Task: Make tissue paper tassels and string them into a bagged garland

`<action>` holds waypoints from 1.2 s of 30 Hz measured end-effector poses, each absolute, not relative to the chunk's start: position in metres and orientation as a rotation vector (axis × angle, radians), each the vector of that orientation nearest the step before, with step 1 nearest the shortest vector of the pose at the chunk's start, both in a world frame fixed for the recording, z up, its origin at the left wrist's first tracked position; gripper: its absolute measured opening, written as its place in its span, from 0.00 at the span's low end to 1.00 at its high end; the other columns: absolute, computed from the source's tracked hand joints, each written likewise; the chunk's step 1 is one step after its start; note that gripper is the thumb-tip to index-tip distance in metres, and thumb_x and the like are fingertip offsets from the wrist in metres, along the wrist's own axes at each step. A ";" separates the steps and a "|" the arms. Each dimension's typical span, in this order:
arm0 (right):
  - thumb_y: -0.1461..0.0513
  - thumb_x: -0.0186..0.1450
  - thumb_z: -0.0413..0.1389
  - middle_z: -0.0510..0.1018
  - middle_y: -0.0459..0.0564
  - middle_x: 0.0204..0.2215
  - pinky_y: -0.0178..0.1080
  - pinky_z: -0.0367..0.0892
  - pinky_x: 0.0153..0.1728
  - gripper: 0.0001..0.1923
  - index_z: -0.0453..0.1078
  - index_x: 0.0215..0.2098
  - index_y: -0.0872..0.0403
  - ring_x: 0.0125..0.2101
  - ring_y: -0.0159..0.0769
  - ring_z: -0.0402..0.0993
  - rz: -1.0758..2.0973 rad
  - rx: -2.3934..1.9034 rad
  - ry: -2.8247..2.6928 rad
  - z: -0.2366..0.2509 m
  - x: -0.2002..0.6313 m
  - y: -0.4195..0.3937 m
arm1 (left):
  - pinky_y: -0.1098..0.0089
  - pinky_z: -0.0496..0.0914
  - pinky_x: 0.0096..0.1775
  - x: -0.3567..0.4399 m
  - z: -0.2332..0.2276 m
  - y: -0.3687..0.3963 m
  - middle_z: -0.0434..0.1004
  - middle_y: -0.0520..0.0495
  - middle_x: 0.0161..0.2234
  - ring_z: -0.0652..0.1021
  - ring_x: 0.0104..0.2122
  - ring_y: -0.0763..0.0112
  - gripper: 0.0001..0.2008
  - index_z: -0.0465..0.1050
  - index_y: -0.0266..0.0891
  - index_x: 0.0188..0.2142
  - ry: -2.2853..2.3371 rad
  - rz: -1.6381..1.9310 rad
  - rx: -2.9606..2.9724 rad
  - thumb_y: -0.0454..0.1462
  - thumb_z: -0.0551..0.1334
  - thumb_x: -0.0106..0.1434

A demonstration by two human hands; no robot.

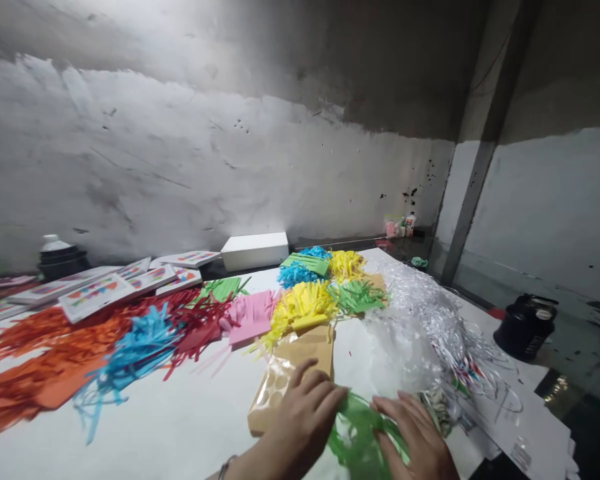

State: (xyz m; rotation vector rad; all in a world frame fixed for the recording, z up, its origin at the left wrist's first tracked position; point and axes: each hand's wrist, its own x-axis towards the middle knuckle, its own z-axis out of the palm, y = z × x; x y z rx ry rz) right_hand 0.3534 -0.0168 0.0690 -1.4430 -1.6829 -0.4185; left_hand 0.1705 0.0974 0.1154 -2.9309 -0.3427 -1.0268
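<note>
Low in the frame, my left hand [305, 419] rests partly on a brown paper envelope with a clear window [286, 373], its fingers bent toward a bunch of green fringed paper [359, 433]. My right hand [416, 437] lies flat on the same green paper, fingers spread and pressing on its right side. The green strips sit between the two hands and inside what looks like clear plastic wrap [403, 347].
Piles of fringed paper cover the white table [180, 420]: orange [45, 360], blue [140, 347], red [195, 320], pink [253, 313], yellow [303, 303], green [357, 293]. Printed cards [97, 292] and a white box [255, 250] lie at the back. A black pot [525, 325] stands right.
</note>
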 end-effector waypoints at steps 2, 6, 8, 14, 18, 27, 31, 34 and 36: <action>0.67 0.66 0.53 0.83 0.53 0.43 0.48 0.68 0.55 0.21 0.68 0.58 0.56 0.43 0.44 0.80 -0.563 -1.329 -1.854 0.082 0.335 -0.005 | 0.54 0.63 0.55 0.146 0.124 0.089 0.79 0.49 0.30 0.75 0.32 0.65 0.14 0.72 0.40 0.45 -0.380 -1.122 -2.823 0.25 0.53 0.66; 0.73 0.67 0.45 0.81 0.49 0.31 0.50 0.63 0.56 0.19 0.73 0.48 0.56 0.33 0.37 0.79 -0.564 -1.238 -1.763 0.084 0.293 0.007 | 0.55 0.65 0.51 0.092 0.135 0.065 0.79 0.46 0.33 0.75 0.35 0.61 0.09 0.72 0.42 0.44 -0.409 -1.064 -3.033 0.42 0.58 0.69; 0.72 0.68 0.44 0.82 0.53 0.34 0.51 0.62 0.56 0.18 0.73 0.48 0.59 0.37 0.39 0.79 -0.573 -1.151 -1.748 0.078 0.278 0.004 | 0.55 0.67 0.52 0.068 0.135 0.059 0.78 0.39 0.45 0.76 0.45 0.55 0.24 0.70 0.43 0.54 -0.576 -1.109 -3.177 0.54 0.59 0.66; 0.67 0.72 0.43 0.81 0.60 0.44 0.53 0.61 0.58 0.20 0.70 0.56 0.63 0.50 0.45 0.76 -0.487 -0.925 -1.870 0.067 0.252 -0.012 | 0.56 0.67 0.51 0.040 0.121 0.073 0.78 0.38 0.45 0.75 0.47 0.51 0.27 0.79 0.39 0.42 -1.329 -1.294 -3.684 0.59 0.62 0.61; 0.67 0.72 0.45 0.81 0.58 0.44 0.53 0.63 0.55 0.19 0.70 0.57 0.61 0.48 0.43 0.77 -0.344 -0.872 -1.793 0.061 0.236 -0.017 | 0.64 0.67 0.44 0.036 0.104 0.074 0.74 0.46 0.33 0.74 0.37 0.61 0.29 0.74 0.38 0.31 -1.415 -1.836 -3.775 0.62 0.61 0.59; 0.69 0.70 0.47 0.79 0.57 0.44 0.54 0.62 0.54 0.20 0.69 0.58 0.58 0.46 0.43 0.76 -0.236 -0.841 -1.728 0.054 0.218 -0.022 | 0.71 0.61 0.30 0.016 0.090 0.065 0.64 0.52 0.24 0.66 0.26 0.71 0.29 0.70 0.35 0.25 -1.752 -1.875 -3.711 0.61 0.65 0.56; 0.71 0.69 0.47 0.78 0.57 0.45 0.57 0.61 0.55 0.23 0.69 0.59 0.58 0.47 0.44 0.76 -0.258 -0.880 -1.723 0.046 0.224 -0.025 | 0.71 0.62 0.33 0.011 0.103 0.062 0.67 0.51 0.28 0.67 0.30 0.70 0.25 0.69 0.37 0.25 -1.713 -1.865 -3.575 0.57 0.63 0.61; 0.70 0.69 0.46 0.79 0.57 0.45 0.57 0.60 0.55 0.23 0.68 0.60 0.57 0.47 0.44 0.76 -0.274 -0.896 -1.739 0.042 0.229 -0.028 | 0.68 0.64 0.38 0.012 0.110 0.057 0.71 0.49 0.31 0.71 0.35 0.65 0.21 0.74 0.36 0.30 -1.647 -1.666 -3.582 0.53 0.66 0.60; 0.69 0.69 0.46 0.79 0.57 0.45 0.56 0.59 0.56 0.23 0.67 0.61 0.57 0.47 0.44 0.76 -0.288 -0.907 -1.765 0.040 0.230 -0.028 | 0.68 0.63 0.36 0.014 0.112 0.053 0.70 0.50 0.27 0.70 0.31 0.67 0.19 0.74 0.36 0.28 -1.614 -1.502 -3.599 0.51 0.66 0.61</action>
